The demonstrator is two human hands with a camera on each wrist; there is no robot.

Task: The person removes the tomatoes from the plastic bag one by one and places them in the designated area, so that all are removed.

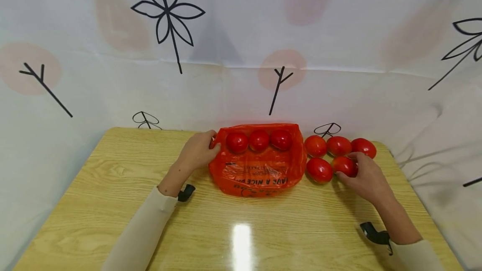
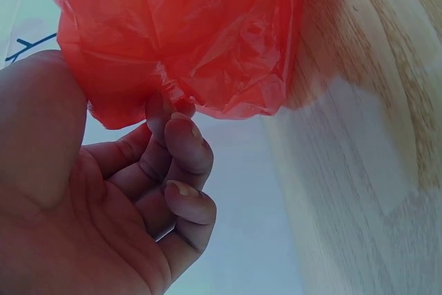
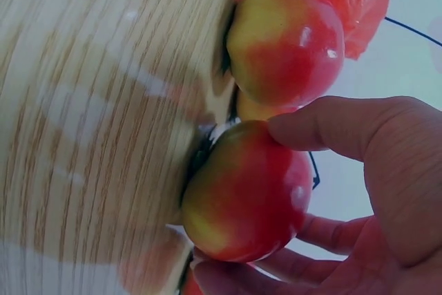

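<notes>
A red plastic bag [image 1: 256, 170] with printed lettering lies at the table's back, its mouth spread. Three glossy red fruits [image 1: 259, 140] sit in a row in its upper part. My left hand [image 1: 197, 149] pinches the bag's left edge; the left wrist view shows the thumb and fingertips at the gathered plastic [image 2: 186, 39]. To the right of the bag, my right hand [image 1: 365, 179] grips a smooth, rounded red-and-yellow fruit [image 3: 248, 191] between thumb and fingers. Another such fruit [image 1: 319, 170] lies just left of it, near the bag's right side.
Behind the gripped fruit, three more red fruits [image 1: 339, 146] form a row along the table's back edge. A white cloth [image 1: 233, 91] with leaf drawings hangs behind the wooden table [image 1: 211, 233]. Black camera mounts [image 1: 374, 234] sit at both wrists.
</notes>
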